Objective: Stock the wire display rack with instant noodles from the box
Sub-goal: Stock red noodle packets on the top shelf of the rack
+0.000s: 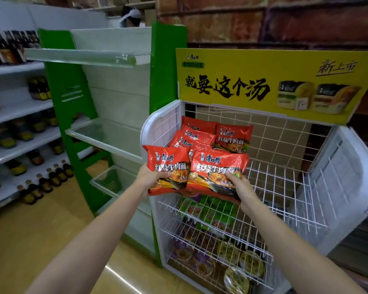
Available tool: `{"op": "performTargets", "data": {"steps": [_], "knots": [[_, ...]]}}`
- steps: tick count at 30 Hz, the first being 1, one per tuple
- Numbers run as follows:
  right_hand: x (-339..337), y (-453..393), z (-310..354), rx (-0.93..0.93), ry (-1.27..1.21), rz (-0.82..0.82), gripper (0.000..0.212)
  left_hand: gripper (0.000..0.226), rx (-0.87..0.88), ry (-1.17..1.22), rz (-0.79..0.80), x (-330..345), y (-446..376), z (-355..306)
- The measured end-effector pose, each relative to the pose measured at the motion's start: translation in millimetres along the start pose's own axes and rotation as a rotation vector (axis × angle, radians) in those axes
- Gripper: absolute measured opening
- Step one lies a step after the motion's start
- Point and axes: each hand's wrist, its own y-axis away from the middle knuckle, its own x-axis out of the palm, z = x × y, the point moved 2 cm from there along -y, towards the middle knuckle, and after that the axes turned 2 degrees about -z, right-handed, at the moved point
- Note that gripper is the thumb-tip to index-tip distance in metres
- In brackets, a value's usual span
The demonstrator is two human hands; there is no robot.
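At the front edge of the wire rack's (pixel 285 187) top shelf, the left hand (pixel 151 177) grips one red noodle packet (pixel 168 166) by its lower end, and the right hand (pixel 240 185) grips another (pixel 217 168); the packets hide most of the fingers. Behind them, more red packets (pixel 200 134) lie stacked in the shelf's back left corner. On the lower shelves, green packets (pixel 212 211) and bowl noodles (pixel 234 272) blur behind the wires. A yellow sign (pixel 263 81) tops the rack. Left stands a green shelf unit (pixel 87 102), then blurred bottles (pixel 51 179).
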Motion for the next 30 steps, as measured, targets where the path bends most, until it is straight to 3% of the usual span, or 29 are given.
{"op": "performTargets", "data": {"steps": [4, 7, 10, 13, 15, 18, 23, 27, 30], "knots": [[-7, -23, 17, -0.062, 0.008, -0.064, 0.048, 0.057, 0.031, -0.016, 0.045, 2, -41, -16], [-6, -41, 28, -0.077, 0.024, -0.097, 0.063, 0.061, 0.060, -0.071, 0.097, 8, -72, -26], [-1, -60, 32, -0.078, 0.066, -0.077, 0.063, 0.060, 0.065, -0.103, 0.143, 18, -102, -31], [6, -73, 20, 0.014, 0.207, -0.056, 0.077, 0.056, 0.049, -0.263, 0.238, 29, -130, -25], [7, -82, 6, 0.089, 0.312, -0.082, 0.095, 0.071, 0.076, -0.420, 0.303, 36, -145, -16], [9, -89, 0, 0.125, 0.437, -0.152, 0.096, 0.113, 0.129, -0.530, 0.331, 48, -172, 3], [13, -98, 2, 0.090, 0.681, -0.310, 0.076, 0.114, 0.293, -0.811, 0.219, 59, -169, -14], [6, -91, -2, 0.117, 0.773, -0.405, 0.107, 0.114, 0.551, -0.938, 0.167, 78, -162, -18], [3, -72, 1, 0.092, 0.676, -0.414, 0.095, 0.088, 0.671, -0.905, 0.132, 96, -150, -22]]}}
